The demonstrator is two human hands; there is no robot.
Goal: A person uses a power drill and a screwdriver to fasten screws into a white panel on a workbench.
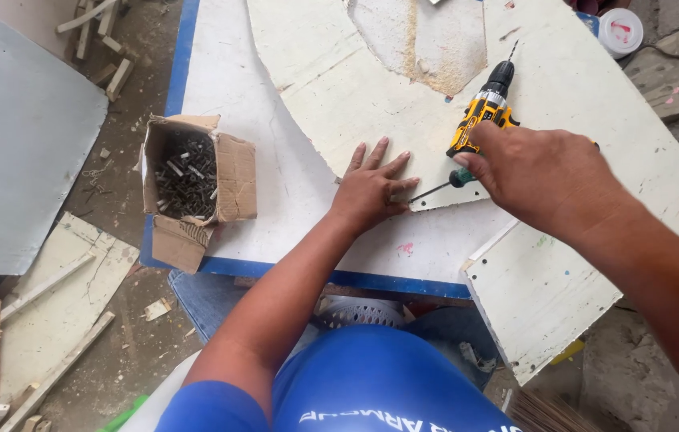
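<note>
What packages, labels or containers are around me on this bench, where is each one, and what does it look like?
Cardboard box: left edge of the white table, left of the left hand; brown, flaps torn open, filled with dark screws.
Round lid or tub: top right corner, beyond the drill; white with red marking.
No screens or signs are visible.

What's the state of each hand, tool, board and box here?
left hand: flat, fingers spread, pressing on curved white board
right hand: closed around screwdriver, tip by the left fingers
cordless drill: lying on the board, unheld
cardboard box: open, holding screws
</note>
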